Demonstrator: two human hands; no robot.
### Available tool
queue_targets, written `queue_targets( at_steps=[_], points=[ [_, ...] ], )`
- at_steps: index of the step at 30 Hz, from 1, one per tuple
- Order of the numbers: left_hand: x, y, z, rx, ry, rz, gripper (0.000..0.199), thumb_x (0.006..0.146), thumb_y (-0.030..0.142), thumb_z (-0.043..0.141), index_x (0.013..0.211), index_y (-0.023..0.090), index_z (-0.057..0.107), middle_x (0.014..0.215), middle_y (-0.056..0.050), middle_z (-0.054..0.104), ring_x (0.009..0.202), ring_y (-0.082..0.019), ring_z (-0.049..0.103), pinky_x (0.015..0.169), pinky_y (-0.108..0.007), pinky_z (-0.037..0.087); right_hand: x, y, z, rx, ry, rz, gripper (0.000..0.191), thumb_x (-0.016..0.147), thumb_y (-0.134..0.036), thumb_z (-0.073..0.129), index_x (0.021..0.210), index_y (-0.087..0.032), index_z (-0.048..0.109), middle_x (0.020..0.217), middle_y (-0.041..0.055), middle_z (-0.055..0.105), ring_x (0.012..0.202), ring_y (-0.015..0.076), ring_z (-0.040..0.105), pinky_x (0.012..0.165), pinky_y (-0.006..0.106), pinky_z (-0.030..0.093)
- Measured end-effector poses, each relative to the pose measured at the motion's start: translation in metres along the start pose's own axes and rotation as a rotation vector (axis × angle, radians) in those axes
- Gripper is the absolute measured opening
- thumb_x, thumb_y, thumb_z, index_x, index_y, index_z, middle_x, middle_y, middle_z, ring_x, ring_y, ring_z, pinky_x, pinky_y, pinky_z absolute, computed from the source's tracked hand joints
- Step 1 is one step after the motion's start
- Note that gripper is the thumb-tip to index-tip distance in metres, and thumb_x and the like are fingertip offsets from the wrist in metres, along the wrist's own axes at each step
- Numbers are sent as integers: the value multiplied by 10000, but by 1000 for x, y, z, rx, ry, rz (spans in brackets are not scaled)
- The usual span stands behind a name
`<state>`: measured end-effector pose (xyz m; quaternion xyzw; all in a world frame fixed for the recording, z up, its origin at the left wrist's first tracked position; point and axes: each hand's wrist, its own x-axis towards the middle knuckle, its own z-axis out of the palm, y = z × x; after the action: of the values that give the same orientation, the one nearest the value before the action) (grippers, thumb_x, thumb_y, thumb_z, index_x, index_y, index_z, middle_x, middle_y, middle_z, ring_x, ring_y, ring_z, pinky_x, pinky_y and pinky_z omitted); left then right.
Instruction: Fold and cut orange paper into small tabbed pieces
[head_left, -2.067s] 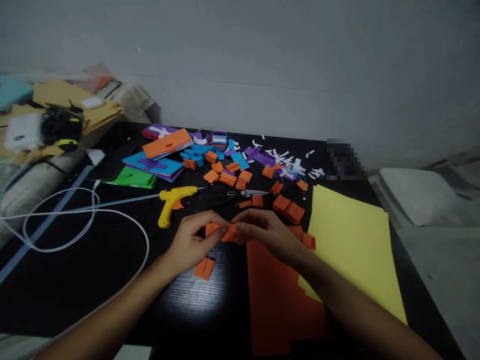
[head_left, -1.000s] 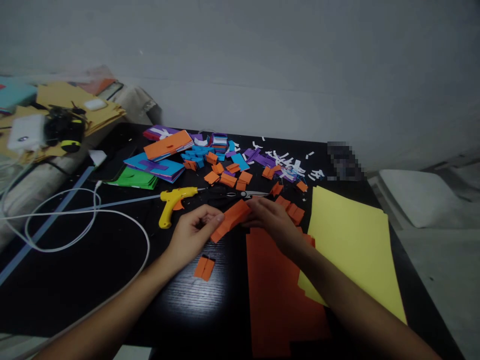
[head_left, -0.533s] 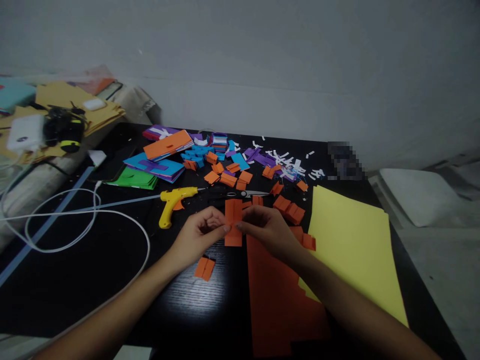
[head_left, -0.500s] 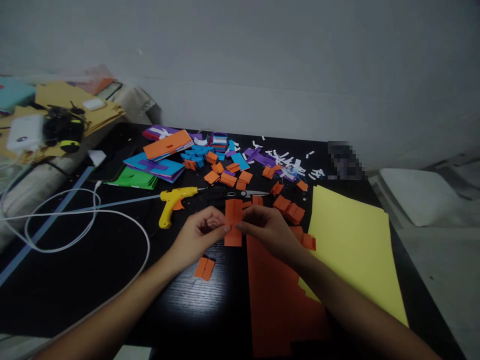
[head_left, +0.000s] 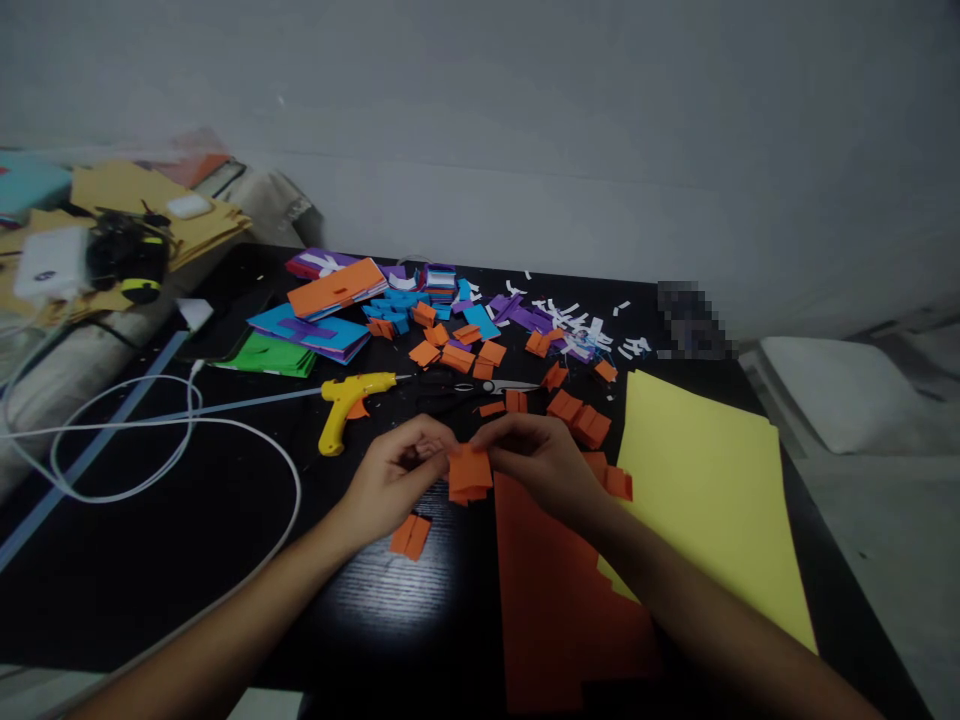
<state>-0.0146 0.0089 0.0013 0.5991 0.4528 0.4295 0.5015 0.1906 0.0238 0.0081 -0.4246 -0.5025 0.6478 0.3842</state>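
Between my two hands is a small orange paper piece (head_left: pixel 470 474), folded over with its loose layers hanging down. My left hand (head_left: pixel 403 473) pinches its left edge, and my right hand (head_left: pixel 534 457) grips its upper right corner. Below my left hand a small folded orange piece (head_left: pixel 411 537) lies on the black table (head_left: pixel 270 620). A large orange sheet (head_left: pixel 562 600) lies under my right forearm, with yellow sheets (head_left: pixel 705 480) to its right. Several small folded orange pieces (head_left: pixel 577 418) sit beyond my right hand.
A yellow glue gun (head_left: pixel 349 405) lies left of the scissors (head_left: pixel 510 386). Purple and white scraps (head_left: pixel 570 325) are scattered at the back. Folded blue paper (head_left: pixel 315 335) and green paper (head_left: pixel 270 355) lie back left. A white cable (head_left: pixel 292 470) loops across the left side.
The orange piece between my hands was a tall upright strip; now it is folded over into a shorter shape. My right fingers have moved up to its top edge.
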Motion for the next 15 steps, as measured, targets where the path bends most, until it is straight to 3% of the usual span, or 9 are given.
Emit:
queue_targets(
  at_steps=[7,12,15],
  points=[
    [-2,-5,0,100,49,71,101,899,191,620,856,180,711,756,-16,696,663,-130,629,611,-225,505,-4,-10,2,-35,16,20,160,855,-346,730,956,-225,754,874,26,740,793,180,693,719,306,569],
    [-7,-6,-2,203,5,179,117,941,174,596,931,189,712,866,-43,736,749,-148,676,682,-250,537,-5,-4,4,-98,22,43,232,807,-399,824,895,-199,746,854,32,750,762,172,682,697,291,548],
    [-10,-6,-2,148,-19,175,110,957,204,603,1045,195,669,922,-52,722,799,-158,676,723,-266,551,-5,-1,5,-98,43,28,248,798,-418,833,891,-203,752,857,33,764,769,181,693,710,304,558]
  ],
)
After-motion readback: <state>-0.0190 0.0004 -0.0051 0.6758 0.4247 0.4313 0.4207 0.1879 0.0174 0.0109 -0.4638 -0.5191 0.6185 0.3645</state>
